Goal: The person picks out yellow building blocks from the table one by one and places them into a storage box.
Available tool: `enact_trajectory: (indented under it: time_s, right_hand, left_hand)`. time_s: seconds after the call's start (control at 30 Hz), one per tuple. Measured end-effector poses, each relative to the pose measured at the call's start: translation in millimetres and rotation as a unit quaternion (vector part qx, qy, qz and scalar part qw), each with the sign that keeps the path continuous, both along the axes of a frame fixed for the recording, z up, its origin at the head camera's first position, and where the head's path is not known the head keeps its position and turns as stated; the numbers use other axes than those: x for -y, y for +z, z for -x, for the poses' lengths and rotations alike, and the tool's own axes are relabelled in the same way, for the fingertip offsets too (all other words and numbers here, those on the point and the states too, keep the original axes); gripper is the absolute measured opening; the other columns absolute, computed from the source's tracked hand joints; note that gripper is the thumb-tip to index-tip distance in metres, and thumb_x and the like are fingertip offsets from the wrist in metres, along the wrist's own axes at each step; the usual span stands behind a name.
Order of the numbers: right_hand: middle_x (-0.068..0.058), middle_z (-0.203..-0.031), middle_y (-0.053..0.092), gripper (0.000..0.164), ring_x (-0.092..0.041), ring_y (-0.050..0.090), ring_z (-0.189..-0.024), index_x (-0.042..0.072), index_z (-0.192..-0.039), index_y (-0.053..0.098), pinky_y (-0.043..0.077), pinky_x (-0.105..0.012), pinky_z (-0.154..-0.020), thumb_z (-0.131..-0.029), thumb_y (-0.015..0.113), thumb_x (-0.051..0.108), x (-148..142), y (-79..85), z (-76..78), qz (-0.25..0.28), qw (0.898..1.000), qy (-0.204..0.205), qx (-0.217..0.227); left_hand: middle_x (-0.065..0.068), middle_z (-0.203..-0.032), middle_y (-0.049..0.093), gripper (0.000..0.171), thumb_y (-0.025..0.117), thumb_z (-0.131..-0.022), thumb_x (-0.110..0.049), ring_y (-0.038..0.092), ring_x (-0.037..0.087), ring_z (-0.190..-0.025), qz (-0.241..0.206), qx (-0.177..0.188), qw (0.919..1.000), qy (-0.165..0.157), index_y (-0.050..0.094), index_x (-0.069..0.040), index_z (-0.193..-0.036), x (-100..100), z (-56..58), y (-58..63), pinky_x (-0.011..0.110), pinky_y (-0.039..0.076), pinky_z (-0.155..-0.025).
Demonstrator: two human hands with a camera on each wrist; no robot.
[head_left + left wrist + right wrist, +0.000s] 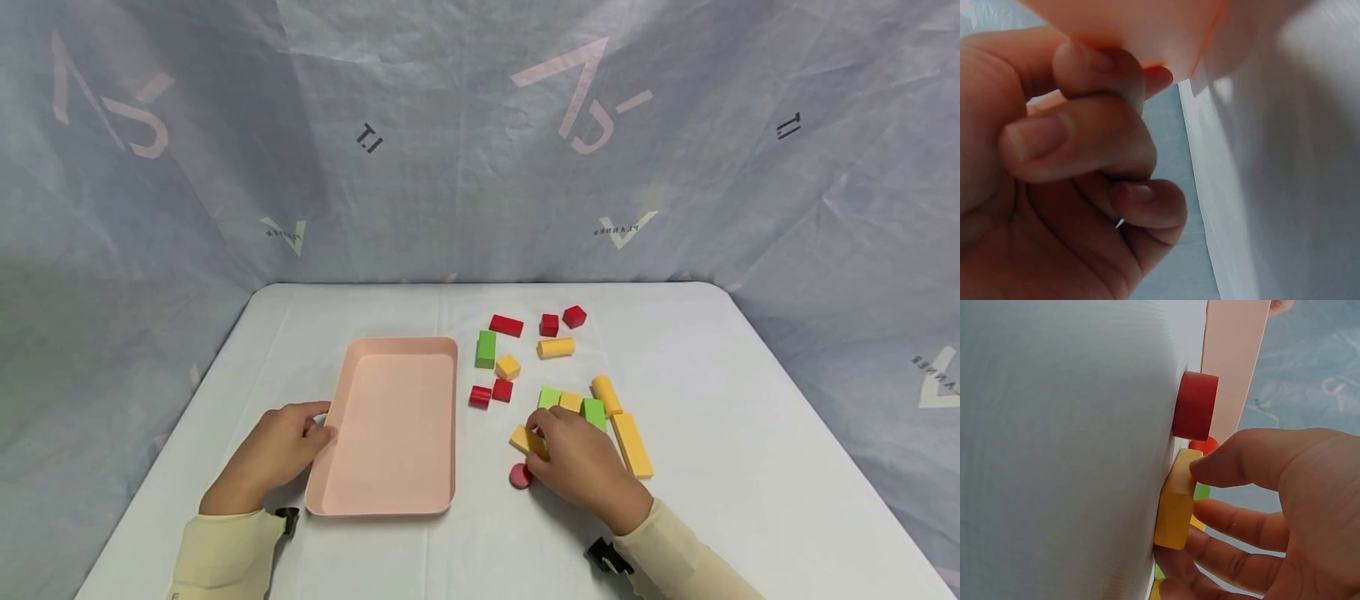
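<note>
My left hand (273, 450) holds the left rim of a pink tray (393, 433), thumb and index finger at its wall. In the left wrist view, the other fingers curl below the tray's wall (1141, 28). My right hand (581, 462) pinches a yellow rectangular block (522, 438) lying low on the white table. The right wrist view has the thumb at one end of this yellow block (1175, 509) and fingertips along its other side. Just beside it lies a red disc (520, 476), close to the right thumb.
Beyond the right hand sit green blocks (595, 413), a small yellow block (571, 402), a yellow cylinder (607, 396) and a long yellow block (633, 446). Farther back are red cubes (550, 325), a red bar (507, 325), a green block (486, 349) and a red cylinder (480, 397).
</note>
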State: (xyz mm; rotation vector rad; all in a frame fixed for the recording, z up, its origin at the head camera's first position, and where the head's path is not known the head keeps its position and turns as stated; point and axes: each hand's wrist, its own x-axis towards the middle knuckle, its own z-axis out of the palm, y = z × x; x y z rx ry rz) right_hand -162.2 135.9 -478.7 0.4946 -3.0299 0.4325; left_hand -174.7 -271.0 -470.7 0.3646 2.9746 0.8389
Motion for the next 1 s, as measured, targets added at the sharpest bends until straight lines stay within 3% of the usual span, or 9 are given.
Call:
enact_trajectory:
  time_s: [1.0]
  right_hand:
    - [0.01, -0.08, 0.052, 0.034, -0.008, 0.045, -0.067, 0.018, -0.099, 0.069, 0.043, -0.025, -0.055, -0.071, 0.078, 0.034, -0.7, 0.4, 0.7, -0.007, 1.0, 0.01, -0.005]
  left_hand:
    - [-0.007, -0.053, 0.047, 0.037, 0.064, -0.088, -0.012, 0.04, 0.009, -0.044, 0.0, -0.007, 1.0, -0.007, 0.059, -0.003, -0.123, 0.3, -0.4, 0.4, 0.03, 0.037, -0.044]
